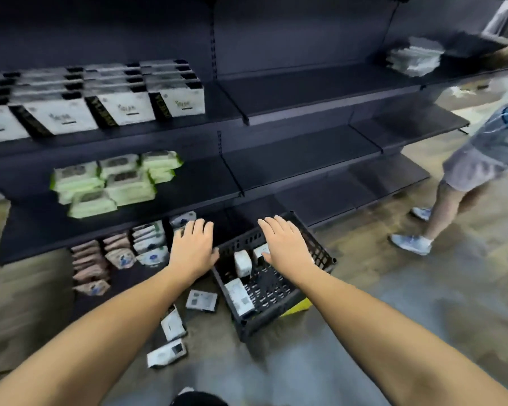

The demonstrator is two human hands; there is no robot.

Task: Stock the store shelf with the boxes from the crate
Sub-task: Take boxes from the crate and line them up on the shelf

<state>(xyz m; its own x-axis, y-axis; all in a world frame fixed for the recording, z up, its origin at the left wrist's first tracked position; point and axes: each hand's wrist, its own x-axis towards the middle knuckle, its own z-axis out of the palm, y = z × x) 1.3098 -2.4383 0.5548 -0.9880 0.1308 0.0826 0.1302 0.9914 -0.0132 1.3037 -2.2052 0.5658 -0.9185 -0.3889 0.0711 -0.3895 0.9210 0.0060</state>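
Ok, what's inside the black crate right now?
Three white boxes show in the crate: an upright box, a flat box by the near corner, a third box partly under the right hand. The hand hides the far right floor, so more may lie there.

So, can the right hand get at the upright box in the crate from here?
Probably yes: the right hand is open above the crate, the box stands just beside its thumb, and nothing covers it.
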